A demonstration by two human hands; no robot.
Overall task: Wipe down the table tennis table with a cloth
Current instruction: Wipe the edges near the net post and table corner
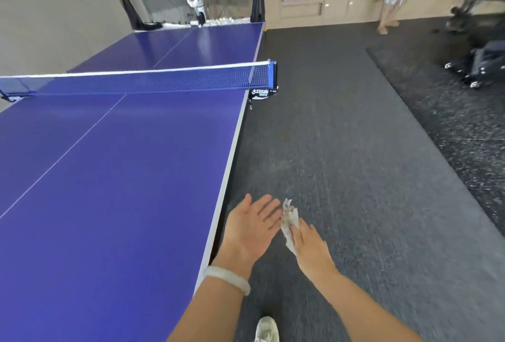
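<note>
Right hand (311,246) has the crumpled cloth (289,223) clamped in its grip, just off the blue tabletop (123,177). Left hand (251,228) is spread open right beside it.

Net clamp (261,93), black, right edge of counter (123,177): red logo characters over white lettering, small white code beside it; all too blurred to read

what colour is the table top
The table top is blue with white lines; the head view shows it.
</note>
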